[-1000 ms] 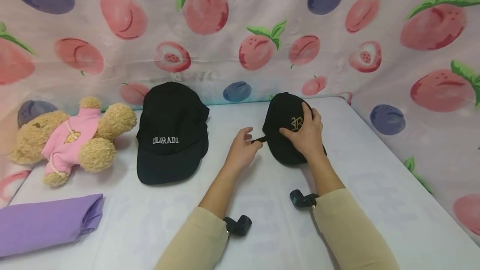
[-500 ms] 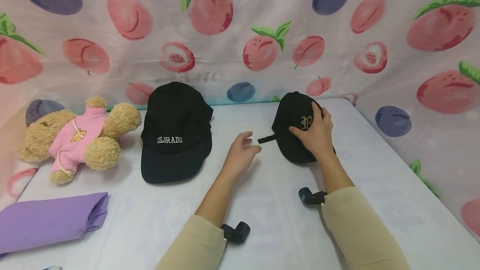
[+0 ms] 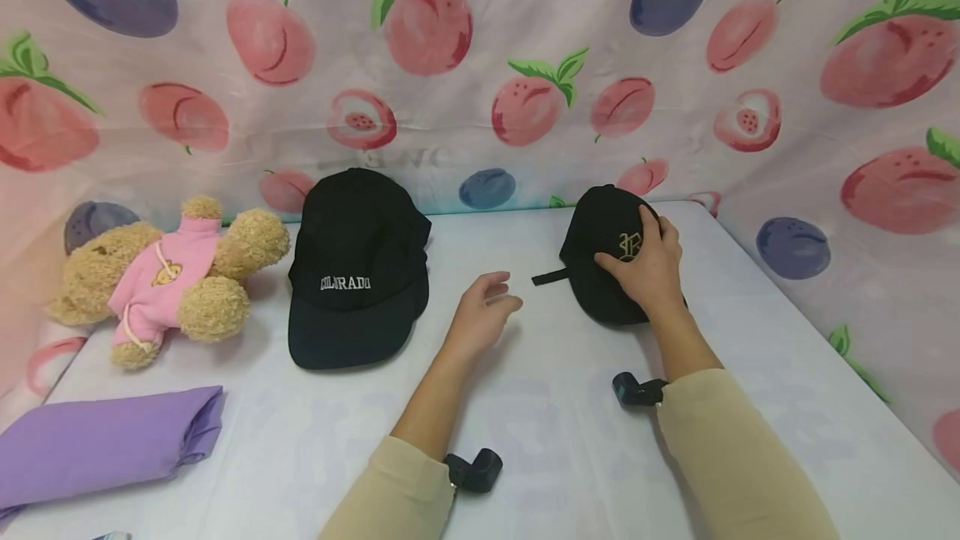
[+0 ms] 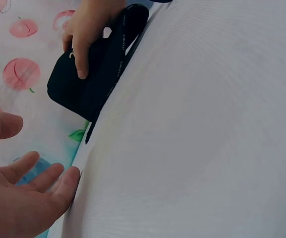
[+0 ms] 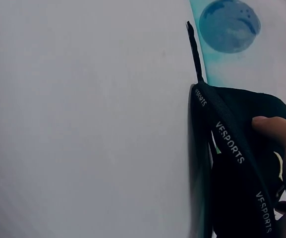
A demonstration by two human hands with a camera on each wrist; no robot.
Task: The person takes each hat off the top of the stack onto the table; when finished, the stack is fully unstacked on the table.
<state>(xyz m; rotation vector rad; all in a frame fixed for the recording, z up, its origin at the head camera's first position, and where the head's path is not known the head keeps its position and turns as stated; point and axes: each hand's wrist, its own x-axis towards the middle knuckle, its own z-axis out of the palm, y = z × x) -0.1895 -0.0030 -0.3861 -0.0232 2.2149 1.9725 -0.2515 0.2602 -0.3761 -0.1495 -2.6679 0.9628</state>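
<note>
A black cap with a gold letter (image 3: 603,219) lies at the back right of the white table (image 3: 555,448). My right hand (image 3: 647,267) lies over its crown, fingers curved across the top and thumb on the front. The cap's strap (image 3: 549,277) sticks out to the left. Left of the strap's tip, apart from it, is my left hand (image 3: 486,305), fingers relaxed and holding nothing. The left wrist view shows that open left hand (image 4: 26,198) and, beyond it, the cap (image 4: 85,87) under the right hand (image 4: 90,25). In the right wrist view the cap (image 5: 242,198), strap (image 5: 194,49) and thumb (image 5: 276,126) appear.
A second black cap reading COLORADO (image 3: 358,273) lies left of centre. A teddy bear in a pink top (image 3: 161,277) lies at the far left, with a folded purple cloth (image 3: 105,444) in front of it. Fruit-print fabric (image 3: 480,48) walls the back and sides.
My left hand has let go of the strap and drawn back a little to the left. My right hand has slid the gold-letter cap slightly to the right.
</note>
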